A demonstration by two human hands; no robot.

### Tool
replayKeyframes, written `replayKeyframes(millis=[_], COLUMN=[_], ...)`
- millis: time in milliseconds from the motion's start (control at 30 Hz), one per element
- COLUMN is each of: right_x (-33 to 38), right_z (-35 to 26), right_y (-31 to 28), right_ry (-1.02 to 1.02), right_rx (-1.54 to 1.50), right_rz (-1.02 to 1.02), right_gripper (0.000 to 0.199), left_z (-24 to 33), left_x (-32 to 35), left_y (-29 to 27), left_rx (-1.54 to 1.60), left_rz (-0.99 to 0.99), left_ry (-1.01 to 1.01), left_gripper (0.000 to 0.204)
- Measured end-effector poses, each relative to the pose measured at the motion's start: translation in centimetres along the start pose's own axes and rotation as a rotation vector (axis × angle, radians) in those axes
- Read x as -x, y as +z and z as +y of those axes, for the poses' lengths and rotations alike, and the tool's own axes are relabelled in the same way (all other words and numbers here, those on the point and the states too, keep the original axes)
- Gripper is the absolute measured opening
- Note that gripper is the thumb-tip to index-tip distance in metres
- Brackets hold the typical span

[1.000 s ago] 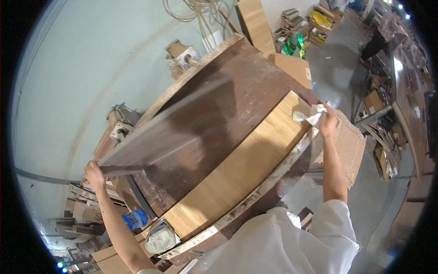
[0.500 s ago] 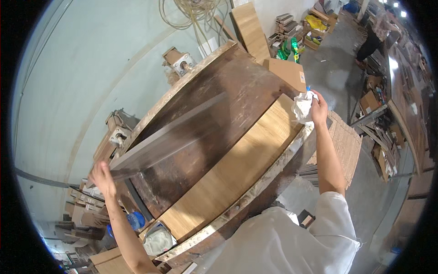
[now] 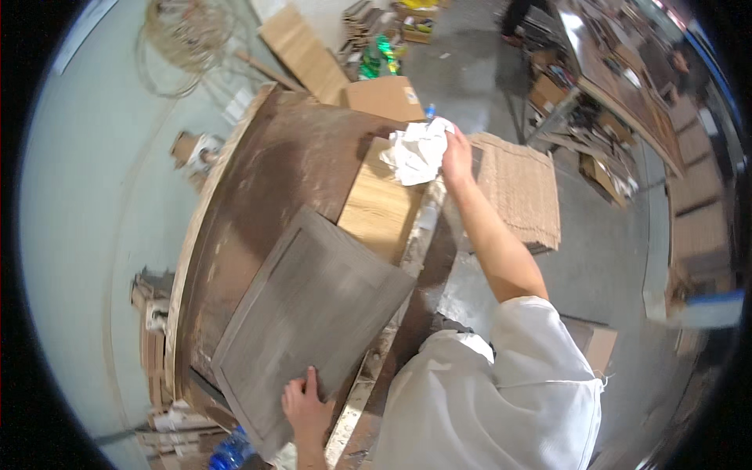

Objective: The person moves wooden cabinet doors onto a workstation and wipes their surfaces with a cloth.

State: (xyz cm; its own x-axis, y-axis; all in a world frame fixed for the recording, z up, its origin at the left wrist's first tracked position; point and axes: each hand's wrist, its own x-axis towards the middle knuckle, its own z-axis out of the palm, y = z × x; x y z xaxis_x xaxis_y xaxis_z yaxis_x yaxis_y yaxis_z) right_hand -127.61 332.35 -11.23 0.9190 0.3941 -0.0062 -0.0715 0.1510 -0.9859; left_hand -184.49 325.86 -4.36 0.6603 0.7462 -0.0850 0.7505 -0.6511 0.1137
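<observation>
"On the brown counter (image 3: 290, 164), starting L: your grey panel (image 3: 313, 313) lies over part of the wood-grain board (image 3: 380, 204). How'll it handle for you?"

"Prob. stiff, moderately heavy, awkward b/c it's broad. Face looks smooth, so poss. slippery under your fingers; corners could chip if you knock 'em."

"And your L hand (image 3: 308, 403)?"

"Laid on the panel's near end, fingers spread, not wrapped round any edge. A flat palm gives you little grip; best hold's prob. opp. long edges, approx. mid-length, one hand each."

"Further R of you?"

"Bare end of the board, prob. stiff too, w/ a crumpled white wad (image 3: 419, 153) over its far end: soft, v. light, can't tell if cloth or paper. Your R hand (image 3: 456, 157) is closed on its side, so your hands are well apart. You'd need the R one free for that two-edge hold."

"Far R?"

"Cardboard stack (image 3: 517, 192), just beside your counter."
</observation>
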Motion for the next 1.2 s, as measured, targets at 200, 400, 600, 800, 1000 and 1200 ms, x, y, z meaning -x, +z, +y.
replayKeyframes(millis=[200, 400, 600, 800, 1000, 1200], right_x=[4.5, 7.3, 15.5, 33.6, 52.6, 61.6], right_z=[-2.6, 2.3, 6.7, 5.2, 9.9, 14.0], right_y=[-5.9, -11.3, -13.7, -22.5, -38.3, -51.8], right_ry=[0.292, 0.341, 0.392, 0.472, 0.827, 0.856], right_rx=[-0.839, -0.998, 0.141, 0.382, 0.488, -0.012], right_rz=[-0.087, -0.007, 0.019, -0.052, -0.007, 0.828], right_gripper=[0.043, 0.051, 0.054, 0.054, 0.045, 0.032], left_z=[4.0, 6.3, 9.8, 16.9, 26.4, 37.4], left_x=[-3.6, -3.1, -1.7, 0.7, 4.4, 8.8], left_y=[7.5, 8.7, 10.2, 12.4, 15.1, 17.9], left_rx=[-0.005, 0.079, 0.217, 0.218, 0.41, 0.348], left_rz=[0.019, -0.047, 0.057, 0.135, -0.086, -0.548], left_ry=[0.075, 0.053, 0.085, 0.412, 0.777, 1.011], left_gripper=[0.077, 0.079, 0.055, 0.049, 0.033, 0.037])
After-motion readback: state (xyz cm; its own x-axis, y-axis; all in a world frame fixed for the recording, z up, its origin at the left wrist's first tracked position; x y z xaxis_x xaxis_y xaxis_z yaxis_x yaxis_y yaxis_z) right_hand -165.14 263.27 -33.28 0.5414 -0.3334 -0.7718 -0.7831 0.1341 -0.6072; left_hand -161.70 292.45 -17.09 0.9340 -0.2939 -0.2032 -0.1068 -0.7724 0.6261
